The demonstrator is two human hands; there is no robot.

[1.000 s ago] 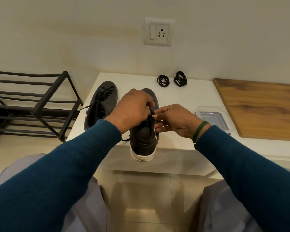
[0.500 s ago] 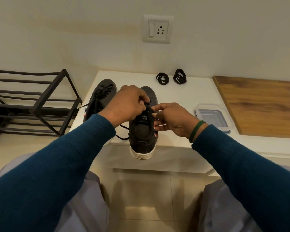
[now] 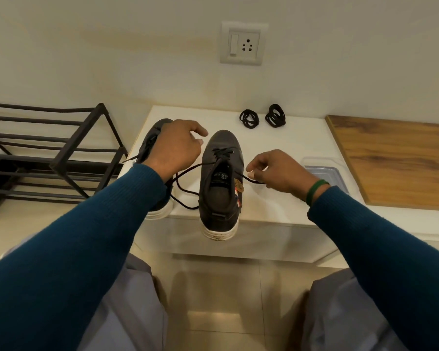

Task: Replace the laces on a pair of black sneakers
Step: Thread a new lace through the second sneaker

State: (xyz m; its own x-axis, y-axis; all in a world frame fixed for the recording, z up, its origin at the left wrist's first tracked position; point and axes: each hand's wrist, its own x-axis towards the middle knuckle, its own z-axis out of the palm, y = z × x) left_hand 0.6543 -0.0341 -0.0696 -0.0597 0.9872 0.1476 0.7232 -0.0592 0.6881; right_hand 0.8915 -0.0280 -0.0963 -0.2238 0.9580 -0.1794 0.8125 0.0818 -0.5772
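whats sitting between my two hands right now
In the head view, the nearer sneaker lies between the left hand and the right hand, its heel overhanging the table. Its lace runs out sideways from the eyelets toward each hand.

"S" on sneaker tongue (image 3: 221, 176) label

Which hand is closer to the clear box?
Right. The right hand sits just left of the box; the left hand is farther left, past the shoe.
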